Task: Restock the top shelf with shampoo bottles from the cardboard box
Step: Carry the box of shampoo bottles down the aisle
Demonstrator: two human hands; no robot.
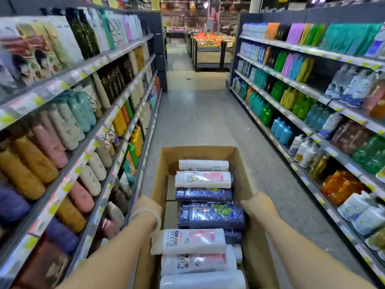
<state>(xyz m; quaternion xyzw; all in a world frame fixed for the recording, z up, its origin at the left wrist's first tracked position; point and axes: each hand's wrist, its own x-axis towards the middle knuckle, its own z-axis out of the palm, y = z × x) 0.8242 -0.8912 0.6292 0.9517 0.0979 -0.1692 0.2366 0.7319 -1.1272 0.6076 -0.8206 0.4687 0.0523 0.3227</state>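
An open cardboard box [200, 152] is held out in front of me, low in the aisle. Several shampoo bottles lie flat inside it: white ones with pink labels [203, 179] and dark blue ones [210, 215]. My left hand [146, 207], in a thin clear glove, grips the box's left wall. On the opposite wall my right hand [258, 205] has hold of the box. The top shelf on the left [68, 75] is filled with bottles and pouches.
Shelving full of bottles lines both sides of the aisle, the right shelving [312, 94] holding green, blue and orange bottles. The tiled floor [208, 113] runs ahead to a produce stand [208, 51] at the far end.
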